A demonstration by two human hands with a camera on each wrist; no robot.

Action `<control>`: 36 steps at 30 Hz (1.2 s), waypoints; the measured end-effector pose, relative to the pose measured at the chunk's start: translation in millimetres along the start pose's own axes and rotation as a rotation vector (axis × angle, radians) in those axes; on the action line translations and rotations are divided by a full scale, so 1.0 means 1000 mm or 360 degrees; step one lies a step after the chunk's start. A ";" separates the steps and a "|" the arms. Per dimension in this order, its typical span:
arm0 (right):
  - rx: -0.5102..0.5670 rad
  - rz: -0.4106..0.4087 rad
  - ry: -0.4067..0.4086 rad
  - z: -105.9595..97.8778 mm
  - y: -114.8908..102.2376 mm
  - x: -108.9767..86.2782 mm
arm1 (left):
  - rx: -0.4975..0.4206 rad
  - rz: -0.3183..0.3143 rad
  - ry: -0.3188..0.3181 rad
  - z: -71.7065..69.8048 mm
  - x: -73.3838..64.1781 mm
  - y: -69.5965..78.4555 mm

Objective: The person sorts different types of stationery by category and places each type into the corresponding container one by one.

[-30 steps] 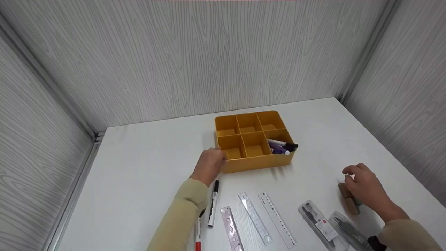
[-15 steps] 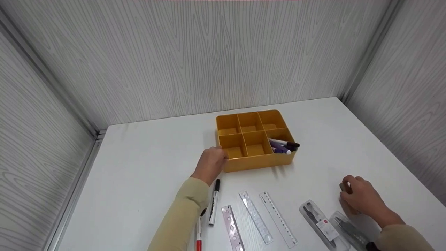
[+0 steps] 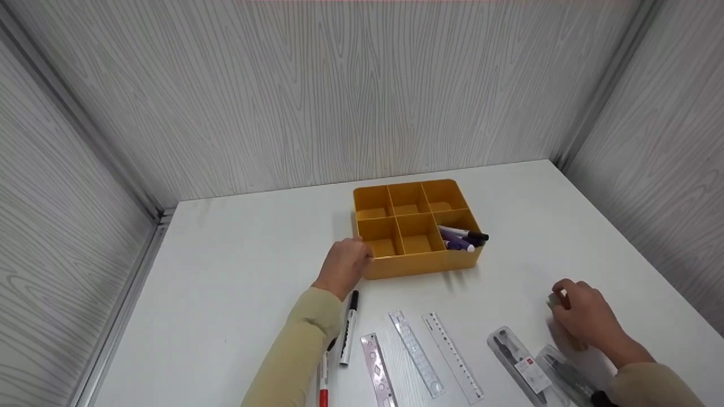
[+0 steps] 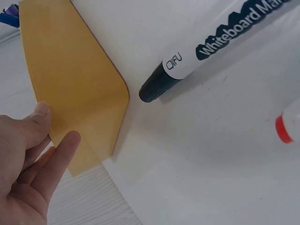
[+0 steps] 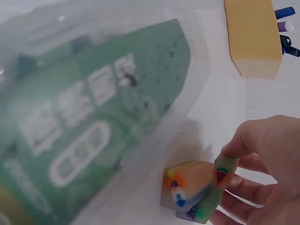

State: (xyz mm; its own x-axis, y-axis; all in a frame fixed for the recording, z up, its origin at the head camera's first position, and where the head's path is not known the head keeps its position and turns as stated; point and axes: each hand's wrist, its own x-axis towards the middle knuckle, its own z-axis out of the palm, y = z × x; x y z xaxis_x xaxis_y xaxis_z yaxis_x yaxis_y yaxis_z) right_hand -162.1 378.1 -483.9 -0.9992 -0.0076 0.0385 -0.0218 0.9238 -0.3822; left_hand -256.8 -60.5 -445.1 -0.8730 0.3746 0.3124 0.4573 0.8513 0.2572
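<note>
My left hand (image 3: 343, 265) grips the near left corner of a yellow divided box (image 3: 418, 265), thumb and fingers at its rim. In the left wrist view the thumb lies on the box wall (image 4: 79, 70). Several markers (image 3: 458, 238) lie in the near right compartment. At the right, my right hand (image 3: 588, 314) pinches a small green eraser with a watermelon print (image 5: 224, 171) between thumb and fingers. Close against it are an orange-printed eraser (image 5: 187, 185) and a green one with a grape print (image 5: 204, 206). From the head, the hand hides most of them.
Before the box lie a black-capped whiteboard marker (image 3: 349, 328), a red-ended marker (image 3: 323, 379), a pink ruler (image 3: 378, 370) and two clear rulers (image 3: 417, 353) (image 3: 452, 357). Two clear cases, one with a compass (image 3: 517, 362), one dark inside (image 3: 571, 376), lie near the right forearm.
My right hand has come down onto the erasers, closed its fingers on one and shifted it slightly. The left hand stays on the box corner.
</note>
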 end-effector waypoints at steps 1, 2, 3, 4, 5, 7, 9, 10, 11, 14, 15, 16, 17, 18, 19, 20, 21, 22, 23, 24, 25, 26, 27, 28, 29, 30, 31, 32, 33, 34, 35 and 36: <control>0.0011 0.0001 0.0008 -0.001 -0.002 0.000 | 0.0002 0.0001 0.0000 0.000 0.000 0.000; 0.0020 0.0005 0.0012 -0.002 -0.003 0.001 | -0.0001 0.0002 -0.0001 0.000 0.000 0.000; 0.0032 0.0007 0.0014 -0.003 -0.005 0.001 | -0.0002 0.0001 -0.0001 -0.001 0.000 0.000; 0.0043 0.0008 0.0021 -0.005 -0.007 0.001 | -0.0002 0.0007 0.0008 0.000 -0.001 0.000; 0.0052 0.0005 0.0031 -0.006 -0.009 0.001 | -0.0005 0.0006 0.0010 -0.001 -0.001 0.000; 0.0069 -0.0005 0.0051 -0.009 -0.014 0.003 | -0.0006 0.0005 0.0016 0.000 -0.001 0.000; 0.0077 -0.0028 0.0086 -0.012 -0.019 0.004 | -0.0006 -0.0002 0.0019 0.000 -0.001 -0.001; 0.0083 -0.0044 0.0110 -0.014 -0.022 0.005 | -0.0002 -0.0005 0.0021 0.000 -0.001 -0.001; 0.0089 -0.0058 0.0132 -0.016 -0.025 0.006 | -0.0002 -0.0017 0.0008 0.000 -0.002 0.000; 0.0107 -0.0099 0.0211 -0.021 -0.033 0.009 | -0.0003 -0.0034 -0.0011 0.000 -0.002 0.000; 0.0119 -0.0117 0.0240 -0.023 -0.036 0.010 | -0.0005 -0.0037 -0.0015 0.000 -0.002 0.000; 0.0127 -0.0138 0.0272 -0.025 -0.039 0.011 | -0.0009 -0.0041 -0.0021 0.000 -0.001 0.000; 0.0138 -0.0158 0.0303 -0.026 -0.043 0.012 | -0.0017 -0.0046 -0.0027 0.000 -0.001 0.000; 0.0150 -0.0186 0.0338 -0.028 -0.048 0.013 | -0.0023 -0.0046 -0.0026 0.000 -0.001 0.001; 0.0162 -0.0225 0.0373 -0.029 -0.053 0.014 | -0.0027 -0.0049 -0.0030 0.000 -0.001 0.001; 0.0172 -0.0272 0.0408 -0.030 -0.059 0.016 | -0.0032 -0.0053 -0.0033 0.000 -0.001 0.001; 0.0170 -0.0325 0.0445 -0.031 -0.065 0.017 | -0.0034 -0.0057 -0.0037 0.000 -0.001 0.001; 0.0167 -0.0374 0.0473 -0.032 -0.072 0.019 | -0.0034 -0.0062 -0.0041 0.000 -0.001 0.001; 0.0166 -0.0417 0.0493 -0.033 -0.078 0.021 | -0.0033 -0.0067 -0.0044 0.000 -0.001 0.000; 0.0161 -0.0462 0.0509 -0.034 -0.086 0.023 | -0.0031 -0.0068 -0.0044 0.000 -0.001 0.000; 0.0153 -0.0507 0.0523 -0.035 -0.093 0.025 | -0.0027 -0.0068 -0.0042 0.001 -0.001 0.000; 0.0147 -0.0542 0.0528 -0.035 -0.100 0.027 | -0.0027 -0.0062 -0.0033 0.001 -0.001 0.000; 0.0146 -0.0572 0.0530 -0.036 -0.107 0.029 | -0.0024 -0.0059 -0.0029 0.001 -0.001 0.000; 0.0149 -0.0601 0.0530 -0.037 -0.114 0.031 | -0.0025 -0.0055 -0.0026 0.002 -0.001 0.000; 0.0149 -0.0633 0.0530 -0.037 -0.121 0.034 | -0.0027 -0.0054 -0.0025 0.002 -0.002 0.000; 0.0146 -0.0671 0.0530 -0.037 -0.128 0.036 | -0.0029 -0.0054 -0.0023 0.002 -0.002 0.000; 0.0137 -0.0713 0.0533 -0.036 -0.135 0.039 | -0.0031 -0.0055 -0.0025 0.002 -0.002 0.000; 0.0135 -0.0753 0.0523 -0.036 -0.142 0.041 | -0.0036 -0.0059 -0.0028 0.002 -0.002 0.000; 0.0132 -0.0793 0.0512 -0.035 -0.149 0.043 | -0.0040 -0.0063 -0.0033 0.001 -0.003 0.000; 0.0131 -0.0838 0.0501 -0.034 -0.156 0.046 | -0.0044 -0.0059 -0.0028 0.001 -0.003 0.000; 0.0131 -0.0875 0.0480 -0.032 -0.162 0.048 | -0.0050 -0.0053 -0.0021 0.001 -0.003 0.000; 0.0133 -0.0913 0.0457 -0.031 -0.168 0.050 | -0.0052 -0.0047 -0.0016 0.001 -0.003 0.001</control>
State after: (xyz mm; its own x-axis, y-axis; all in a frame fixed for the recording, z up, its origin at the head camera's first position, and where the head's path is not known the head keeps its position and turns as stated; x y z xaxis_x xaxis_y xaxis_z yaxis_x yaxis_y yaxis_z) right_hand -207.5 234.1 -388.9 -0.7798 -0.3779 0.4991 -0.5639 0.7703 -0.2977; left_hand -253.7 -61.0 -446.8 -0.8877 0.3532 0.2953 0.4365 0.8496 0.2961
